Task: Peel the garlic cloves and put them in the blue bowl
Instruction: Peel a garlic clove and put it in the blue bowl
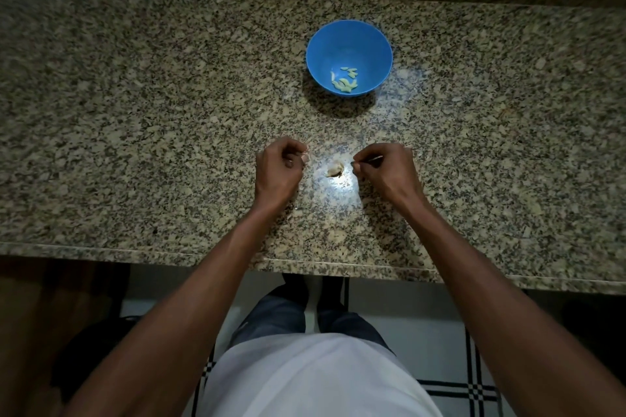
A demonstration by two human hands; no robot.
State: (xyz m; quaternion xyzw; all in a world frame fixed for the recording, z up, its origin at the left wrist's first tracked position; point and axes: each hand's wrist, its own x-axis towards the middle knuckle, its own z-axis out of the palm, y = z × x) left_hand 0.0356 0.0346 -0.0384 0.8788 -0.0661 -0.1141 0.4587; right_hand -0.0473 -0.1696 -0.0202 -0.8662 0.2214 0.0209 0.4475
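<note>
Standing over the tabletop [135,112]: left hand [281,167] curled, pinching a clove or skin, can't tell which; right hand [382,169] pinches a thin sliver. Garlic piece [335,169] lies btwn them, light, papery, slippery; grip its tip. Peeled cloves [345,80] in blue bowl [349,34].

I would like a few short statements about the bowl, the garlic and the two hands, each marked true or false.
1. The blue bowl already holds several peeled cloves. True.
2. The bowl stands between the two hands. False: it stands farther back on the counter, beyond both hands.
3. A piece of garlic lies on the counter between the hands. True.
4. The right hand lies flat with straight fingers. False: its fingers are curled and pinch something thin.
5. The left hand rests inside the bowl. False: it is over the counter, fingers curled round something small.
</note>
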